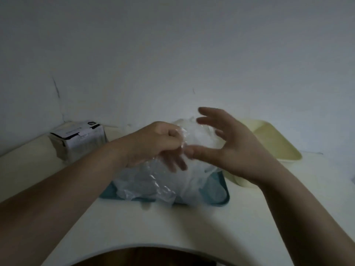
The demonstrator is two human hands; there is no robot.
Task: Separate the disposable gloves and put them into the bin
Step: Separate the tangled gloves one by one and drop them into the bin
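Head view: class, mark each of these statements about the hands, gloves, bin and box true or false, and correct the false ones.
1. The left hand pinches a clear glove. True.
2. The right hand grips the cream bin. False: its fingers are spread and hold nothing, and the cream bin lies beyond it on the table.
3. The pile of gloves lies on a blue tray. True.
4. The box stands to the right of the cream bin. False: the box stands at the far left, against the wall, while the cream bin is on the right.
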